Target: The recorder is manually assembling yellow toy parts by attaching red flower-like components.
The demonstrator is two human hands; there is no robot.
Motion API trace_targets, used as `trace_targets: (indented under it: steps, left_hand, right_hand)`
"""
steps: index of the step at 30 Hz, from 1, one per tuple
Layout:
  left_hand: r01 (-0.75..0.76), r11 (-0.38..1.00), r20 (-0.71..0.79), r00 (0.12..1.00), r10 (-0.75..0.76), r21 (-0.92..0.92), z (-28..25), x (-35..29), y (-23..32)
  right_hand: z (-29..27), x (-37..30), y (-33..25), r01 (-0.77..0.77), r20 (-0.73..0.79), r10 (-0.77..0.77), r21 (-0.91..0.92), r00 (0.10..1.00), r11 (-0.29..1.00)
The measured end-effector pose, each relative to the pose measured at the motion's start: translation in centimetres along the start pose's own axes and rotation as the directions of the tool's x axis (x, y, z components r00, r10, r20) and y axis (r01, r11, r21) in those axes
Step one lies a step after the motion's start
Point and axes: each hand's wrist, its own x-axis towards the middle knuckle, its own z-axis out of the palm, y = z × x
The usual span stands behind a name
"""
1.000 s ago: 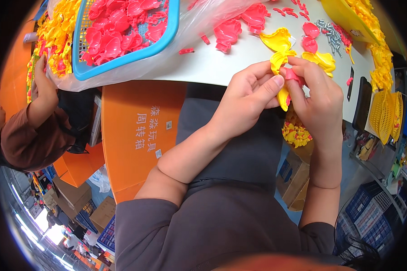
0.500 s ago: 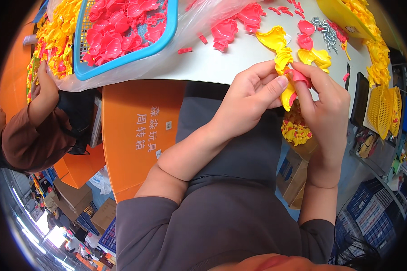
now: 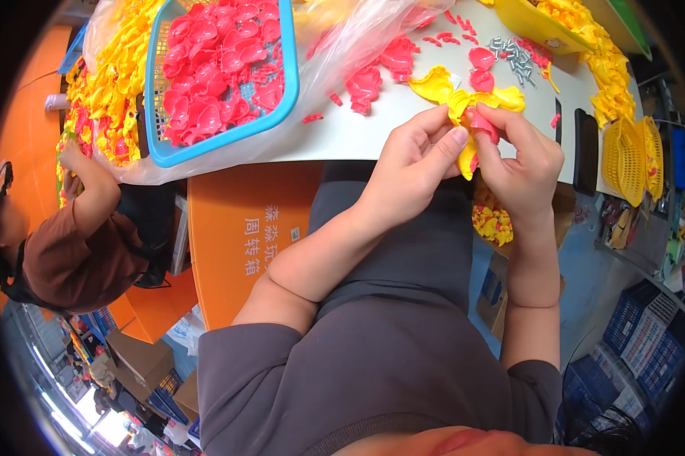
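Note:
My left hand (image 3: 416, 166) pinches a curved yellow plastic part (image 3: 466, 158) just over the table's near edge. Against that same part, my right hand (image 3: 522, 161) presses a small pink plastic piece (image 3: 481, 125) between thumb and forefinger. The fingertips cover much of where the two pieces meet. Right behind my hands lie loose yellow shell-shaped parts (image 3: 433, 83) and pink cup-shaped parts (image 3: 481, 70) on the white table (image 3: 335, 140).
A blue-rimmed basket (image 3: 290, 76) of pink parts stands on clear plastic sheeting at the left. Small metal pins (image 3: 518, 61) lie farther back. Yellow baskets (image 3: 622, 163) sit at right, an orange box (image 3: 228, 220) below the table. Another person (image 3: 84, 251) works at far left.
The whole view has shifted a little, so the table and basket sit lower. Both hands stay close together with the yellow part and pink piece between them.

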Motion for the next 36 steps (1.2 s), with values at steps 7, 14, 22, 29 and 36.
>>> trace_targets:
  steps: [7,14,22,29,36]
  left_hand:
    - [-0.004,0.998,0.020,1.000,0.003,0.056,-1.1,0.2,2.1]
    - [-0.012,1.000,-0.007,1.000,0.012,-0.021,-1.5,1.0,3.5]
    - [-0.053,0.990,-0.022,0.998,0.056,0.131,-2.1,2.5,3.2]
    - [-0.078,0.970,-0.143,0.983,0.113,0.229,-2.8,3.3,1.2]
    - [0.025,0.921,-0.183,0.982,0.051,0.389,-4.0,4.0,1.0]
  right_hand:
    - [0.4,1.6,-0.1,0.074,-0.055,-0.070,0.069,0.996,0.995]
    - [0.2,4.7,-0.8,0.132,0.048,-0.133,0.029,0.990,0.991]
    - [1.2,4.9,-0.3,0.150,0.059,-0.148,-0.032,0.987,0.988]
    - [1.4,4.4,-0.8,-0.020,0.290,0.013,0.021,0.957,1.000]
    - [-0.9,6.4,3.8,-0.245,0.680,-0.039,0.316,0.732,0.917]
